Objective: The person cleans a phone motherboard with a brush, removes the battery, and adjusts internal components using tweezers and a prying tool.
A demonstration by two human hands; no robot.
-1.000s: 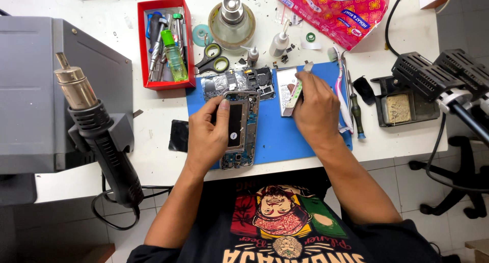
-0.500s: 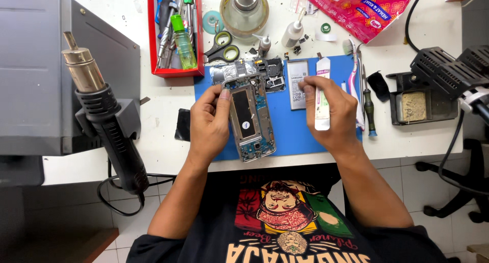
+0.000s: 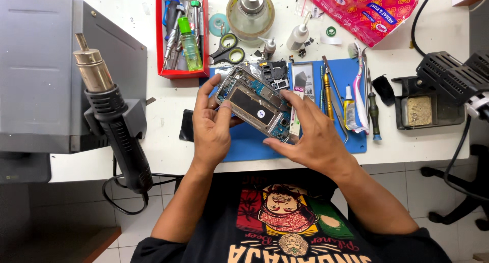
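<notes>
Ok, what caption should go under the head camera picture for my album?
Left hand and right hand hold an opened phone above a blue mat among repair tools.

left hand (image 3: 213, 128): fingers curled, gripping | right hand (image 3: 311, 135): fingers spread, gripping

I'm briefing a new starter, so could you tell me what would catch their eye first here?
First, the opened phone frame, held tilted above the blue mat by the left hand and right hand. Next, the hot-air gun standing at the left, and the red tool tray behind the mat.
</notes>
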